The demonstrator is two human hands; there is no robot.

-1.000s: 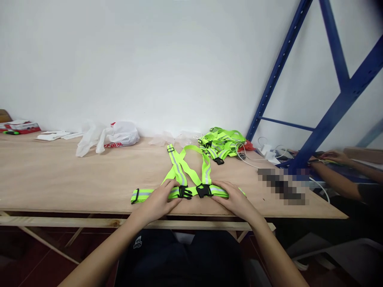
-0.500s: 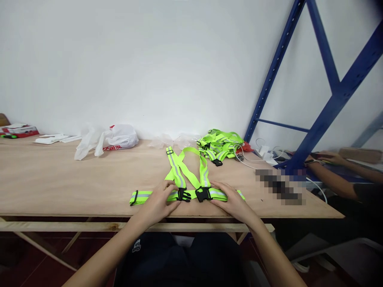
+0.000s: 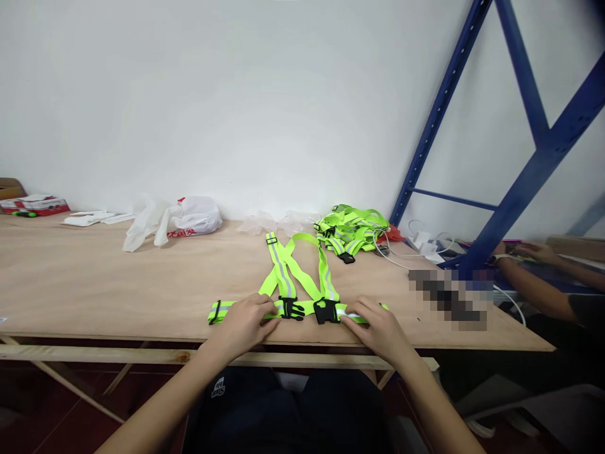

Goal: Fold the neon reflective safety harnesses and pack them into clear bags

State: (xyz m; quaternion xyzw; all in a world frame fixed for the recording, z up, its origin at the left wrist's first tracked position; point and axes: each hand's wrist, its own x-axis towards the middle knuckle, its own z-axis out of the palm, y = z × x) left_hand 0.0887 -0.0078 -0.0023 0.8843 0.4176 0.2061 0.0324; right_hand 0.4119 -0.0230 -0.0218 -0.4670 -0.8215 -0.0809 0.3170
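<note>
A neon-green reflective harness with silver stripes lies on the table in front of me, its shoulder straps crossing behind the waist belt. On the belt, the black pronged buckle half faces the black socket half, with a small gap between them. My left hand is closed on the belt just left of the pronged half. To the right of the socket half, my right hand pinches the belt between thumb and fingers. A black slider shows at the belt's left end.
A heap of similar green harnesses lies behind, beside white cables. White plastic bags, papers and a red-and-white box line the wall. A blue metal frame stands right; beyond it are another person's arms.
Both hands have shifted slightly outward from the buckle halves along the belt, and my right fingers have curled into a pinch. The view has turned a little to the left.
</note>
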